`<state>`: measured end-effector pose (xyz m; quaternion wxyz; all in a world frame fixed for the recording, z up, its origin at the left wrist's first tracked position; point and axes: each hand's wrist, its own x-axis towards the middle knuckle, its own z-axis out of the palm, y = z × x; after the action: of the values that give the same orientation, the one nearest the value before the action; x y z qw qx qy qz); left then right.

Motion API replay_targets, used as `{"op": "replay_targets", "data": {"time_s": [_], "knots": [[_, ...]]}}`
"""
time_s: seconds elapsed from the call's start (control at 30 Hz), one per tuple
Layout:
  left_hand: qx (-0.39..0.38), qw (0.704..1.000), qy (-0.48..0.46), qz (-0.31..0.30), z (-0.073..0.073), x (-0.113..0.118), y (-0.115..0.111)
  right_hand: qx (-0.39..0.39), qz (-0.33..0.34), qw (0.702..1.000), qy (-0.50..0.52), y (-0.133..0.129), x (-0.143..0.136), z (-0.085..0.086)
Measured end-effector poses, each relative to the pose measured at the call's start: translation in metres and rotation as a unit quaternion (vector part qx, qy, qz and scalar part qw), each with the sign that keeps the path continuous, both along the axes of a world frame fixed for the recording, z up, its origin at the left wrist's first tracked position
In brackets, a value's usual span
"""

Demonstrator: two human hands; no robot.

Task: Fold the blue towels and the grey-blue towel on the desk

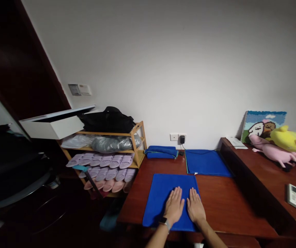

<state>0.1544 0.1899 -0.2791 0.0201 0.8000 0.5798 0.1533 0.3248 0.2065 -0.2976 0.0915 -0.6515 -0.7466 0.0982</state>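
Indoors, blue cloth (158,198) on table (230,205) by wall (163,72).

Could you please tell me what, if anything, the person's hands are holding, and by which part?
Nothing is held: the left hand and right hand lie flat, palms down, on the roughly square blue fabric cloth.

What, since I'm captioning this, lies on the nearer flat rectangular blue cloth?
The left hand and right hand rest on that blue cloth; the fabric under them is covered from view.
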Motion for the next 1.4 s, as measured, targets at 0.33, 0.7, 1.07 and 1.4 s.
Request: {"op": "replay_targets", "data": {"time_s": [0.33, 0.7, 1.07, 1.4], "knots": [[-0.042, 0.995, 0.03, 0.08, -0.009, -0.071, -0.027, -0.002, -0.008, 1.0, 0.017, -0.002, 0.0, 0.0], [-0.049, 0.983, 0.051, 0.168, -0.009, -0.117, -0.039, 0.026, -0.02, 0.999, 0.006, -0.015, -0.005, -0.006], [-0.048, 0.982, 0.058, 0.173, -0.013, -0.144, -0.035, 0.014, 0.012, 1.0, 0.019, -0.029, -0.028, -0.006], [-0.05, 0.976, 0.064, 0.202, -0.013, -0.178, -0.021, 0.013, 0.006, 0.999, 0.047, -0.016, -0.056, 0.004]]}}
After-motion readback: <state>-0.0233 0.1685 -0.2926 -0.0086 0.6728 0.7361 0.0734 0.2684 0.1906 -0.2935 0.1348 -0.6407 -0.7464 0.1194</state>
